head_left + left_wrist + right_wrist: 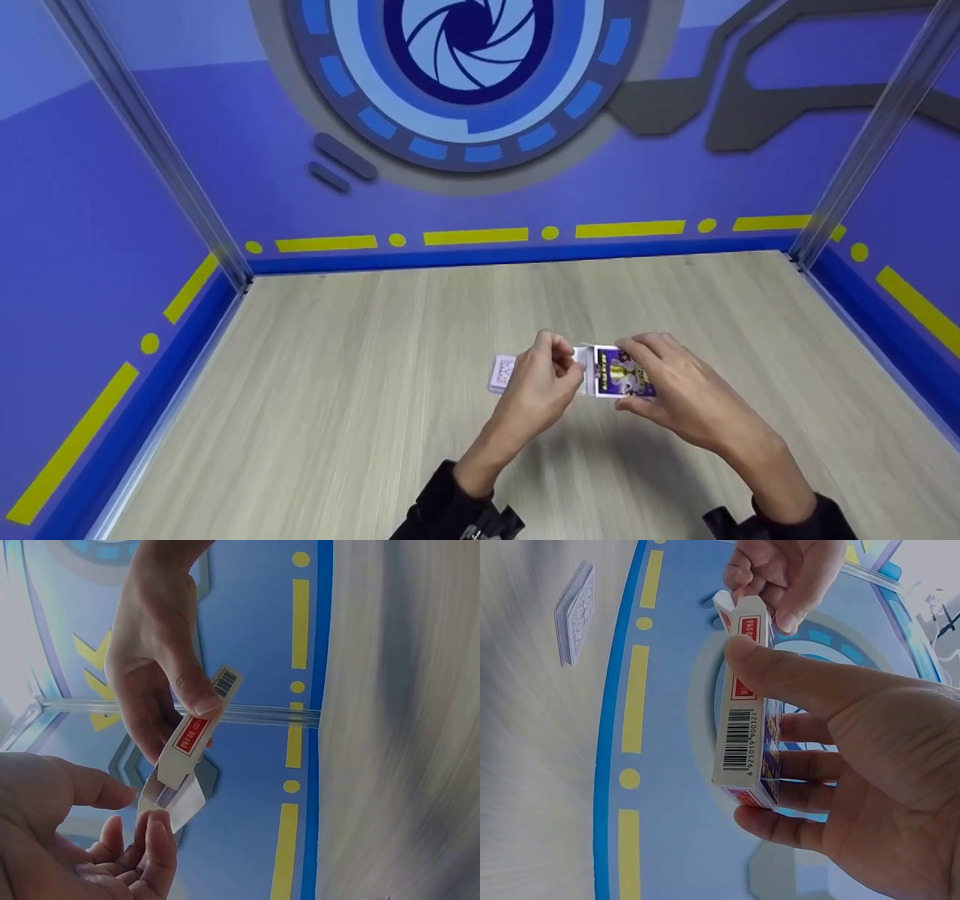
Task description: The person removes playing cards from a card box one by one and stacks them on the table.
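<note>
My right hand [664,375] grips a small purple and white card box [621,372] a little above the table; the thumb lies on the barcode side [739,736] and the fingers wrap the other face. The box's left end is open, with its white flap [182,808] sticking out. My left hand [551,373] is at that open end, fingers curled, its fingertips [152,834] at the flap. A stack of cards with pale purple backs [502,373] lies flat on the table just left of my left hand, and shows too in the right wrist view [575,611].
The pale wood-grain table [337,420] is enclosed by blue walls with yellow dashes [475,236] at the back and both sides. Metal posts [150,142] stand at the back corners.
</note>
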Tool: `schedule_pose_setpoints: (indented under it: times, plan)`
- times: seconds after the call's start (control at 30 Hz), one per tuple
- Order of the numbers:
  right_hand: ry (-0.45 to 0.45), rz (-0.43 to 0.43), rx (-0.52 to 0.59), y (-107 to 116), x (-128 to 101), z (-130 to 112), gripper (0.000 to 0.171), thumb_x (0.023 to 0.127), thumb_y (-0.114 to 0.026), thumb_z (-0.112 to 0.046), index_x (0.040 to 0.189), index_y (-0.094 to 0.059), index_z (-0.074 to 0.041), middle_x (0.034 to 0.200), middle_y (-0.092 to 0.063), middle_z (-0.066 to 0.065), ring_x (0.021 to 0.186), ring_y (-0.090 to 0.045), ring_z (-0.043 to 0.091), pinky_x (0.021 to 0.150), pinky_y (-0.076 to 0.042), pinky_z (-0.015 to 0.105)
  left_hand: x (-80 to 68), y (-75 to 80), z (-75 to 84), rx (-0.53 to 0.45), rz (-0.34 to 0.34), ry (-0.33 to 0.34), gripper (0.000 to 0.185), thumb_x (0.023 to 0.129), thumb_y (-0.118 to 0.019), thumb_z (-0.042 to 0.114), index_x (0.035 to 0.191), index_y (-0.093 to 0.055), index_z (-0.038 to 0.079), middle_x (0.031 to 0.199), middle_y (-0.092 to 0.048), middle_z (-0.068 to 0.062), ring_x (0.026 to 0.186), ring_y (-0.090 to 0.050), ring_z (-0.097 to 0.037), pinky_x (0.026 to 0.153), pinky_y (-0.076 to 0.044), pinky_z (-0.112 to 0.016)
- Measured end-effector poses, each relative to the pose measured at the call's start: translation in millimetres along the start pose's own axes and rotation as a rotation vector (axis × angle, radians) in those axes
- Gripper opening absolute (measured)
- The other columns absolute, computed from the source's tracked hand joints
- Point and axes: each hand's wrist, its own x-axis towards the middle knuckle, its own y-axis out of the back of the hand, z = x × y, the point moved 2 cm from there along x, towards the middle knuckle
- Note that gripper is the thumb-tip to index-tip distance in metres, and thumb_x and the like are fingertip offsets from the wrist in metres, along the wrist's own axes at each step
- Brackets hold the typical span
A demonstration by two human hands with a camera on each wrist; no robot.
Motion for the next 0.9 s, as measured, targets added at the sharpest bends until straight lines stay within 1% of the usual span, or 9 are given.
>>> schedule_pose_setpoints:
  times: [0.1,0.37,0.6,0.7,0.77,0.9]
  plan:
    - [0.002,-0.001,-0.003,-0.4,0.5,-0.8,0.071,0.079,-0.092,-0.028,0.136,-0.06,-0.002,0.128,-0.061,0.014,0.112,-0.06,0.027,0.089,-0.054,0.046,-0.8,0.0,-0.4,-0.015,-0.008,0.024,0.014,0.098,-0.065,0.005,0.105,-0.054,0.009,0.093,-0.057,0.003,0.082,-0.054,-0.005,0.069,-0.046,-0.021]
    - [0.023,0.008,-0.015,-1.7,0.6,-2.5,0.072,0.077,-0.093,-0.028,0.136,-0.06,-0.002,0.127,-0.061,0.013,0.112,-0.061,0.028,0.09,-0.054,0.049,-1.2,-1.9,-1.8,-0.07,-0.029,0.04,0.021,0.097,-0.07,0.008,0.111,-0.054,0.008,0.093,-0.061,0.003,0.081,-0.06,-0.005,0.064,-0.051,-0.021]
    - [0.049,0.019,-0.024,-3.3,0.1,-5.4,0.072,0.076,-0.094,-0.028,0.135,-0.06,-0.003,0.126,-0.062,0.012,0.11,-0.061,0.027,0.089,-0.055,0.047,0.3,-3.3,-6.6,-0.109,-0.069,0.079,0.025,0.095,-0.075,0.009,0.109,-0.054,0.008,0.089,-0.061,0.004,0.075,-0.059,-0.004,0.063,-0.052,-0.02]
    - [0.062,0.024,-0.025,-4.3,0.1,-6.4,0.072,0.076,-0.094,-0.028,0.134,-0.06,-0.003,0.125,-0.062,0.011,0.109,-0.061,0.027,0.088,-0.055,0.047,1.6,-2.9,-8.5,-0.13,-0.073,0.091,0.027,0.093,-0.077,0.008,0.106,-0.054,0.008,0.086,-0.062,0.003,0.073,-0.059,-0.005,0.062,-0.051,-0.021]
    - [0.068,0.025,-0.024,-5.0,0.2,-6.9,0.072,0.076,-0.094,-0.027,0.134,-0.06,-0.003,0.125,-0.062,0.011,0.109,-0.062,0.027,0.088,-0.055,0.046,2.5,-2.7,-9.6,-0.146,-0.076,0.097,0.027,0.092,-0.077,0.006,0.105,-0.054,0.007,0.085,-0.063,0.002,0.073,-0.06,-0.006,0.062,-0.052,-0.021]
    - [0.076,0.024,-0.026,-6.2,0.7,-7.1,0.072,0.076,-0.094,-0.027,0.134,-0.06,-0.002,0.124,-0.062,0.012,0.108,-0.062,0.027,0.088,-0.054,0.046,4.7,-2.5,-12.0,-0.188,-0.104,0.133,0.027,0.092,-0.076,0.004,0.105,-0.052,0.007,0.087,-0.065,0.0,0.075,-0.063,-0.008,0.065,-0.056,-0.025]
